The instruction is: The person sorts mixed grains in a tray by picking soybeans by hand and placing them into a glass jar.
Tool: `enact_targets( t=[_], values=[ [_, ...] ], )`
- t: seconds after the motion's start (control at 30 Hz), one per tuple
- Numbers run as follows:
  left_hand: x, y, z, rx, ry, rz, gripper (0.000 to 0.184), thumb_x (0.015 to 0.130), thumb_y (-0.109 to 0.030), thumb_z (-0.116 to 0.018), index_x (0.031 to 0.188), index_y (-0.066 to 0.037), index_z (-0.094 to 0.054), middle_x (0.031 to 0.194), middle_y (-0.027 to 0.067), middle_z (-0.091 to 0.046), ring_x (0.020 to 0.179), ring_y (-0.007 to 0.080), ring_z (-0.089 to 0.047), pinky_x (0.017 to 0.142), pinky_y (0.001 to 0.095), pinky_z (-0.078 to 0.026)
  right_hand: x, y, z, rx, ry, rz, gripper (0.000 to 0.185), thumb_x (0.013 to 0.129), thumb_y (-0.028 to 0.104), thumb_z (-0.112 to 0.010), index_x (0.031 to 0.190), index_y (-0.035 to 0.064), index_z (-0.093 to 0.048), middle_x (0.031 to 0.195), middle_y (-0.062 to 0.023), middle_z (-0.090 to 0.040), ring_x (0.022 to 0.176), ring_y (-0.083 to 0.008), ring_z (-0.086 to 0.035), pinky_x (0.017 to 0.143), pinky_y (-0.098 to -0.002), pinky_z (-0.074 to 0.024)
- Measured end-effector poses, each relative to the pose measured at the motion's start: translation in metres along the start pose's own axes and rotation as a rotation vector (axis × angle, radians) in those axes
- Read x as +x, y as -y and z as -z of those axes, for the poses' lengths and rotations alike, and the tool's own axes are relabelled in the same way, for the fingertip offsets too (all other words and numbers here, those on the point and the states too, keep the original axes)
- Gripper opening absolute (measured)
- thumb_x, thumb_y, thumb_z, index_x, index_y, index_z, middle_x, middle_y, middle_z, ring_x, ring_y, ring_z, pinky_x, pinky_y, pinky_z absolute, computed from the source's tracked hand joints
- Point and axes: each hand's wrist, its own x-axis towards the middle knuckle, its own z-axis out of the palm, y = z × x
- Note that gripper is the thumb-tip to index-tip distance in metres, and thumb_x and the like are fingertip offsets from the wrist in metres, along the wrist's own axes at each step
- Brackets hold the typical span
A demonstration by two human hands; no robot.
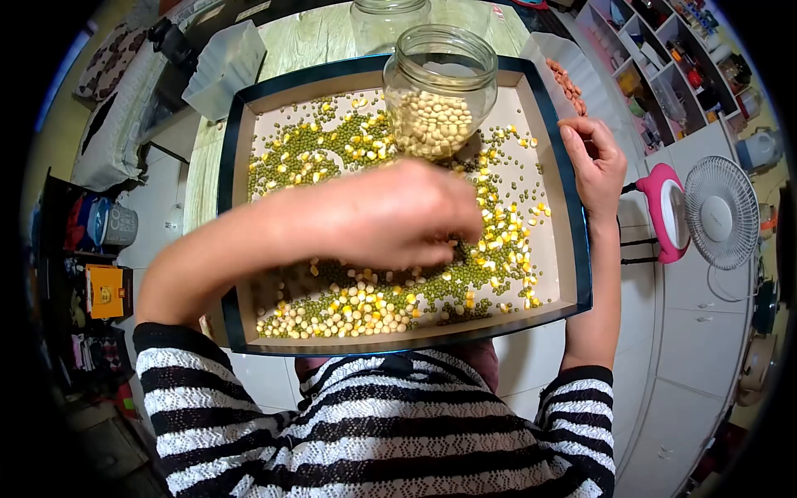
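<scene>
A shallow cardboard box with a dark rim holds scattered green mung beans, yellow-and-white corn kernels and round pale beans. My left hand reaches across its middle, blurred, with curled fingers low over the mung beans. Whatever those fingers hold is hidden. At the right side, my right hand grips the box's rim between thumb and bent fingers. A glass jar without a lid, partly filled with pale beans, stands inside the box at the back, just beyond my left hand.
Behind the box stands another glass jar on the pale wooden table. A translucent container is at the back left. Reddish peanuts lie in another at the right. A fan and pink stool stand farther right.
</scene>
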Motion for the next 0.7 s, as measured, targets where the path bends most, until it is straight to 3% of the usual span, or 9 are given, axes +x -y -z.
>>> enact_targets(
  t=[0.1, 0.3, 0.63, 0.7],
  values=[
    [-0.005, -0.011, -0.022, -0.179, 0.259, 0.070, 0.021, 0.074, -0.007, -0.065, 0.093, -0.002, -0.058, 0.087, 0.0125, -0.056, 0.079, 0.0291, -0.060, 0.069, 0.0356, -0.052, 0.000, 0.000, 0.000, 0.001, -0.001, 0.006, 0.007, 0.081, 0.007, -0.065, 0.082, 0.0008, -0.064, 0.075, -0.0005, -0.059, 0.063, -0.0049, -0.051, 0.057, -0.0187, -0.0409],
    [-0.012, -0.006, -0.053, -0.404, 0.348, 0.066, 0.012, 0.079, -0.009, -0.057, 0.084, 0.002, -0.053, 0.081, 0.0153, -0.050, 0.071, 0.0319, -0.055, 0.062, 0.0395, -0.047, 0.000, -0.002, 0.000, 0.024, 0.005, 0.020, 0.008, 0.081, 0.008, -0.065, 0.083, 0.0006, -0.064, 0.075, -0.0004, -0.058, 0.063, -0.0046, -0.051, 0.057, -0.0186, -0.0408],
    [-0.013, -0.013, -0.056, -0.394, 0.378, 0.147, 0.014, 0.085, -0.011, -0.047, 0.080, 0.001, -0.051, 0.079, 0.0156, -0.048, 0.072, 0.0325, -0.055, 0.061, 0.0395, -0.046, 0.000, 0.000, 0.000, -0.008, 0.004, 0.009, 0.008, 0.081, 0.008, -0.065, 0.083, 0.0006, -0.064, 0.076, -0.0002, -0.059, 0.063, -0.0045, -0.051, 0.057, -0.0183, -0.0410],
    [-0.012, -0.014, -0.056, -0.422, 0.410, 0.297, 0.023, 0.086, -0.022, -0.046, 0.084, -0.001, -0.054, 0.082, 0.0184, -0.057, 0.079, 0.0368, -0.057, 0.070, 0.0438, -0.046, 0.000, 0.000, 0.000, -0.001, 0.006, 0.012, 0.007, 0.081, 0.008, -0.065, 0.083, 0.0007, -0.064, 0.076, -0.0001, -0.059, 0.063, -0.0045, -0.051, 0.057, -0.0183, -0.0409]
  ],
)
